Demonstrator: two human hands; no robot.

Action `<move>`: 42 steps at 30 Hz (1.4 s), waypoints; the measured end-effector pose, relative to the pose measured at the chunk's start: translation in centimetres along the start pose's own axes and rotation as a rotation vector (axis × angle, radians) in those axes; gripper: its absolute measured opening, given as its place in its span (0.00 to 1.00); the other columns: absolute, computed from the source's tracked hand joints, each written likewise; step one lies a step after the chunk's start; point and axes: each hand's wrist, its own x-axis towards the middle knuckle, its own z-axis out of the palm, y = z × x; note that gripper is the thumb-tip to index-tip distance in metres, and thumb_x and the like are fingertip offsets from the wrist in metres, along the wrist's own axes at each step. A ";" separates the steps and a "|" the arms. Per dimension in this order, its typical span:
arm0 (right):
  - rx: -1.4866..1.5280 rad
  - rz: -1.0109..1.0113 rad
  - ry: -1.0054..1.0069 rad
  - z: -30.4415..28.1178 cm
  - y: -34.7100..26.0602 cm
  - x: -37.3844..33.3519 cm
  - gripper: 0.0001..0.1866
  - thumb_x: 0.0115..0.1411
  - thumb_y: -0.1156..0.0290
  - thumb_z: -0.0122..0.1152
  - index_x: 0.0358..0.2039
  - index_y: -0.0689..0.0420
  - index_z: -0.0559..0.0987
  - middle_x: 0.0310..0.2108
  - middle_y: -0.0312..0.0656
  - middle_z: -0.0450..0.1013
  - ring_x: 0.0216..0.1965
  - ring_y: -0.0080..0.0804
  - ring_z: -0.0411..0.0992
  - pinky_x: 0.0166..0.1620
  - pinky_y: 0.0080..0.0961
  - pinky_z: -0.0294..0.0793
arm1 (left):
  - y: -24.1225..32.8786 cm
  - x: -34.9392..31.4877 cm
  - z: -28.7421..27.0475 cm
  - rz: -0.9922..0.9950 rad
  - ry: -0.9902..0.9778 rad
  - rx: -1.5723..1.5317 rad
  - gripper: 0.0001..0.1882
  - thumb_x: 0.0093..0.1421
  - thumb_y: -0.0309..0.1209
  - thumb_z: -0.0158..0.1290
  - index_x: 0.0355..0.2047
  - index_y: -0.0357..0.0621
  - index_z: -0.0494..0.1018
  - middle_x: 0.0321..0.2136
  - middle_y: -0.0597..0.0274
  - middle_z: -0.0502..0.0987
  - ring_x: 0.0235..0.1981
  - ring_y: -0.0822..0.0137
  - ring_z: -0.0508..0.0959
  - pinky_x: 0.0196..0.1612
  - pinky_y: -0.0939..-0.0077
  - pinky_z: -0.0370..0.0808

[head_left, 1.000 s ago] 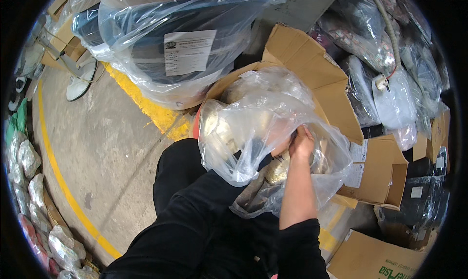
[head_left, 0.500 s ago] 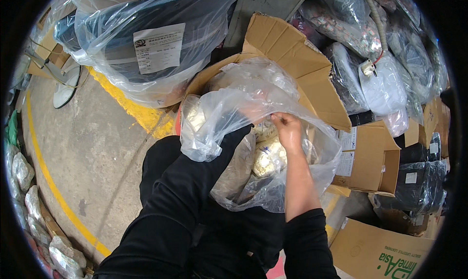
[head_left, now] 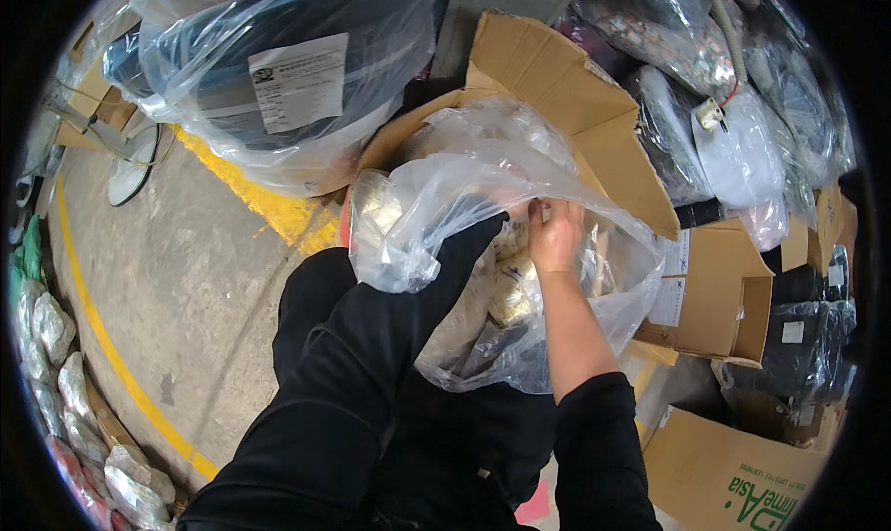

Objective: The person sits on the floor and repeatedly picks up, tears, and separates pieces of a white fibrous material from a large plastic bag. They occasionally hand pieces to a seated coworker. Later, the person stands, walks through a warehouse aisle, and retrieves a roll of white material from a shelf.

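Your right hand (head_left: 555,236) has moved up and now pinches the clear plastic bag (head_left: 483,206) rim; your left hand sits hidden inside the bag, so its grip I cannot tell.

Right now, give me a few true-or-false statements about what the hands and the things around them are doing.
1. The right hand grips the clear plastic bag. True.
2. The bag sits over an open cardboard box. True.
3. The left hand is in plain sight. False: the left sleeve reaches under the plastic, hiding the hand.
4. The floor has a blue line. False: the line is yellow.
5. The right forearm is covered. False: it is bare.
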 end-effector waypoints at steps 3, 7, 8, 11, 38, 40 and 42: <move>-0.098 -0.041 -0.162 -0.9 0.3 -1.1 0.06 0.55 0.69 0.60 0.31 0.57 0.77 0.31 0.48 0.75 0.38 0.51 0.72 0.46 0.44 0.67 | 0.0 0.2 1.1 -0.027 -0.007 0.059 0.15 0.54 0.30 0.55 0.41 0.38 0.73 0.27 0.52 0.75 0.26 0.52 0.76 0.29 0.59 0.72; -0.145 0.107 -0.380 -1.8 -0.4 -3.6 0.08 0.56 0.66 0.60 0.31 0.57 0.78 0.31 0.46 0.75 0.39 0.47 0.72 0.45 0.42 0.67 | -0.2 1.1 2.2 -0.057 0.015 0.217 0.15 0.54 0.30 0.55 0.41 0.37 0.73 0.26 0.52 0.74 0.25 0.52 0.76 0.28 0.59 0.72; -0.142 0.167 -0.397 -2.4 -1.0 -4.0 0.08 0.56 0.66 0.60 0.31 0.57 0.78 0.32 0.46 0.75 0.39 0.46 0.72 0.44 0.42 0.67 | 0.3 1.0 2.2 -0.061 0.022 0.265 0.15 0.54 0.30 0.55 0.42 0.37 0.73 0.26 0.52 0.74 0.25 0.52 0.76 0.28 0.59 0.72; -0.064 0.111 -0.288 -6.2 -3.1 -2.8 0.05 0.56 0.69 0.60 0.30 0.56 0.78 0.29 0.44 0.76 0.35 0.48 0.74 0.41 0.41 0.70 | 4.1 -1.1 0.8 -0.007 0.106 0.351 0.16 0.54 0.30 0.55 0.42 0.36 0.73 0.25 0.52 0.74 0.24 0.52 0.76 0.27 0.59 0.72; -0.246 0.036 -1.002 15.3 -6.2 7.3 0.30 0.59 0.63 0.56 0.63 0.48 0.64 0.61 0.48 0.62 0.60 0.51 0.63 0.60 0.47 0.64 | 3.2 -11.0 -2.8 0.096 -0.991 0.296 0.42 0.49 0.60 0.56 0.59 0.47 0.69 0.67 0.41 0.50 0.67 0.26 0.33 0.67 0.36 0.26; -0.348 -0.109 -0.946 15.3 -6.0 6.3 0.28 0.60 0.62 0.54 0.62 0.47 0.66 0.61 0.47 0.62 0.60 0.50 0.63 0.60 0.47 0.63 | 3.0 -11.2 -2.2 0.092 -1.011 0.307 0.43 0.49 0.59 0.56 0.60 0.46 0.68 0.68 0.40 0.49 0.68 0.27 0.33 0.67 0.37 0.25; -0.462 -0.263 -0.840 14.8 -6.2 6.5 0.27 0.60 0.59 0.54 0.61 0.46 0.67 0.61 0.47 0.62 0.60 0.49 0.64 0.59 0.47 0.63 | 2.7 -11.3 -1.8 0.110 -0.979 0.312 0.43 0.50 0.59 0.55 0.60 0.45 0.67 0.68 0.40 0.50 0.69 0.31 0.34 0.67 0.37 0.23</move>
